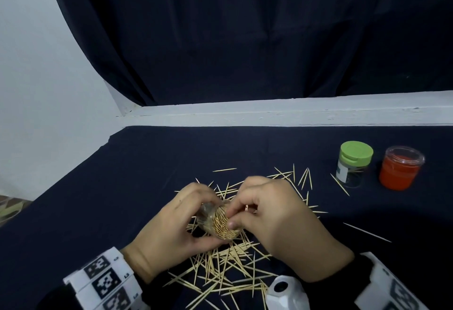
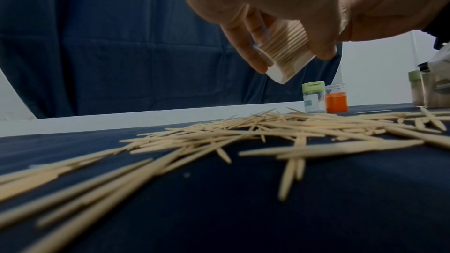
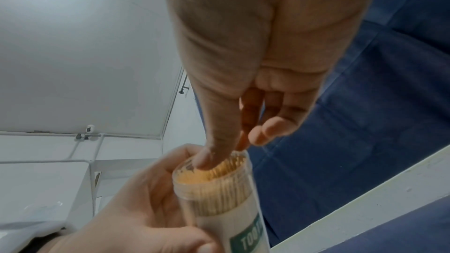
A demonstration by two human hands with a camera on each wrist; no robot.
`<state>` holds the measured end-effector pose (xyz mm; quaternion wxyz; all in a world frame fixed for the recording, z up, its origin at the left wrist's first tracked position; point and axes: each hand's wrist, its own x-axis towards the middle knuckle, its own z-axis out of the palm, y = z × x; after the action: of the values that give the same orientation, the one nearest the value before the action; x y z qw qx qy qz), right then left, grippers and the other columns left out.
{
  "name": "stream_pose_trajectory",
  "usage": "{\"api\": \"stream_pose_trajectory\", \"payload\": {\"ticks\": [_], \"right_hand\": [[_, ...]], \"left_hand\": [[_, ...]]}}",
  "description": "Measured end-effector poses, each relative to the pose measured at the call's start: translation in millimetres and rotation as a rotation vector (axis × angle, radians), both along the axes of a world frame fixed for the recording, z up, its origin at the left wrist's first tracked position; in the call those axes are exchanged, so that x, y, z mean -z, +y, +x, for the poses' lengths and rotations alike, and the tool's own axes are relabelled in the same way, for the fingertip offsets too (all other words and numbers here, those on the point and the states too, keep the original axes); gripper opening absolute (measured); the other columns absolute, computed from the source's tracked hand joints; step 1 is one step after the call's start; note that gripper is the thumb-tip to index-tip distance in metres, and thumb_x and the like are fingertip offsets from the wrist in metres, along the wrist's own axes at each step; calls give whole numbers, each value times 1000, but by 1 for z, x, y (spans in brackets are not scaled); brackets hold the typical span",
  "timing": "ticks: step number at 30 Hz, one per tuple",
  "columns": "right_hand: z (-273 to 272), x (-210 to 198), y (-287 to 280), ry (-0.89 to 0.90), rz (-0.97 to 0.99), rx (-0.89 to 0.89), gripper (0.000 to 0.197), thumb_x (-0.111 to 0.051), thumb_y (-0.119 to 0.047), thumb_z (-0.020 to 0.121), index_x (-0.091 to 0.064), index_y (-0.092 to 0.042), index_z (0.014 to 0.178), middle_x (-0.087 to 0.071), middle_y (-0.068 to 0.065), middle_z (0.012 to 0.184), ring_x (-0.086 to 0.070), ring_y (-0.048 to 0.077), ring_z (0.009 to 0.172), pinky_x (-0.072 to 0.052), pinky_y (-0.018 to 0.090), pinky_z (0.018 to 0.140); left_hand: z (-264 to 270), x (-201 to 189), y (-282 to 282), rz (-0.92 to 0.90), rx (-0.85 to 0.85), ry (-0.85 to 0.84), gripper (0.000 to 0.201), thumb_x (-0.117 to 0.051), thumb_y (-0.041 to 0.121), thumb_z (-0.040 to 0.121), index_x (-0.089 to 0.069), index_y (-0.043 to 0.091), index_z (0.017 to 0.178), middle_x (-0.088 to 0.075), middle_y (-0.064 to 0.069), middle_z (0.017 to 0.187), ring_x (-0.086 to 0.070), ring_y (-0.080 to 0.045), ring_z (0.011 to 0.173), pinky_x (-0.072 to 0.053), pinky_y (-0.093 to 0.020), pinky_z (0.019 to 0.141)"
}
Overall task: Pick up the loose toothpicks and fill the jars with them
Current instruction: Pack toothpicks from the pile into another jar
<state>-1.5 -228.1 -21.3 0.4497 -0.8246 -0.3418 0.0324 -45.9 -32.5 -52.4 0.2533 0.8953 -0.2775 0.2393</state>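
My left hand (image 1: 186,221) grips a clear jar (image 1: 220,224) packed with toothpicks, tilted with its open mouth toward me. In the left wrist view the jar (image 2: 287,51) hangs above the table in my fingers (image 2: 246,45). My right hand (image 1: 231,216) is at the mouth. In the right wrist view its straight thumb (image 3: 214,141) presses on the toothpick tips in the jar (image 3: 219,195), and the index fingertip is by the far rim. Loose toothpicks (image 1: 228,268) lie scattered on the dark cloth under and around both hands, seen close in the left wrist view (image 2: 243,134).
At the right back stand a green-lidded jar (image 1: 354,162) and a clear jar with orange inside (image 1: 400,167), also in the left wrist view (image 2: 313,96) (image 2: 336,101). Single toothpicks lie near them. A white ledge (image 1: 269,116) borders the table's far edge.
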Motion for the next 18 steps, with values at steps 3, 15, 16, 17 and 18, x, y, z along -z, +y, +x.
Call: {"api": "stream_pose_trajectory", "payload": {"ticks": [3,15,16,17,18], "right_hand": [[0,0,1,11,-75,-58,11,-74,-21,79,-77,-22,90,-50,-16,86,-49,1,87,-41,20,82],[18,-12,-26,49,112,262,9,-78,-23,75,-69,-26,75,-64,-9,64,-54,-2,56,-43,12,54],[21,-14,-31,66,42,274,8,-77,-27,76,-69,-26,80,-64,-9,66,-54,-1,56,-45,15,57],[23,-16,-35,84,-53,275,12,-75,-32,77,-68,-27,85,-64,-9,69,-54,0,58,-47,18,61],[23,-17,-39,104,-165,265,18,-74,-37,78,-67,-28,91,-64,-9,73,-54,1,61,-47,20,65]], "left_hand": [[1,1,2,3,-7,15,46,-77,43,75,-55,22,109,-51,14,107,-56,-6,98,-52,-22,74],[2,-1,9,-159,-150,11,49,-77,47,68,-59,21,105,-52,19,106,-57,-9,101,-51,-17,74],[2,-2,11,-181,-168,7,49,-77,47,68,-59,21,105,-52,19,106,-58,-10,100,-52,-18,73],[1,-3,14,-193,-181,4,49,-76,48,67,-59,22,105,-52,19,106,-58,-10,99,-53,-19,73],[0,-4,16,-196,-188,3,49,-76,49,67,-58,24,105,-52,19,106,-58,-9,99,-53,-18,73]]}}
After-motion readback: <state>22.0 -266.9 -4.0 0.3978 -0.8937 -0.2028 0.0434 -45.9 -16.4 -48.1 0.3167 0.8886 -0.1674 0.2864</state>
